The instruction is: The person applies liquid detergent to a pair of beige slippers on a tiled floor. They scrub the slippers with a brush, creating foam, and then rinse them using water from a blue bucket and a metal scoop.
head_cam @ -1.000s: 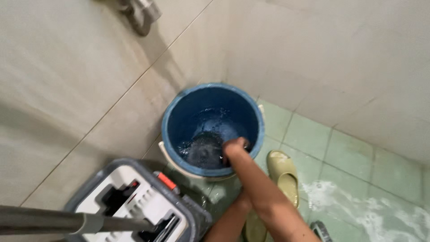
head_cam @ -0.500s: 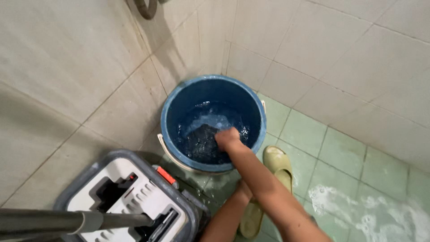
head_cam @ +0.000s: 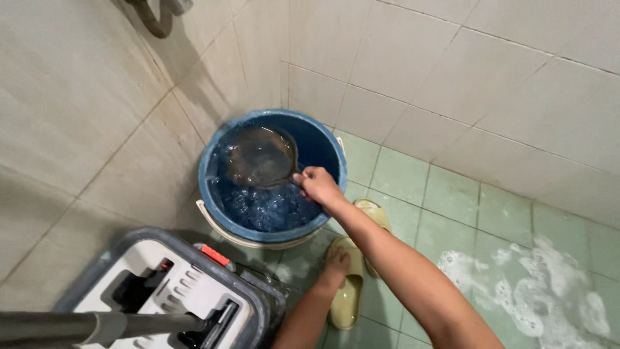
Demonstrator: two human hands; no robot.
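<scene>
Scoop [head_cam: 260,157], round and dark, sits lifted over the water in the blue bucket [head_cam: 323,145], its handle gripped by the right hand [head_cam: 318,183]. Scooping looks underway; the left hand is out of view. Beside stands a grey mop bucket [head_cam: 258,304].

Blue bucket [head_cam: 271,220] wedged in the tiled corner; mop bucket [head_cam: 174,291] blocks its near left; open green floor [head_cam: 452,213] lies to its right.

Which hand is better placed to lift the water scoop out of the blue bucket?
Right. The right hand already grips the dipper by its handle above the water in the blue bucket. The left hand is not in view.
</scene>
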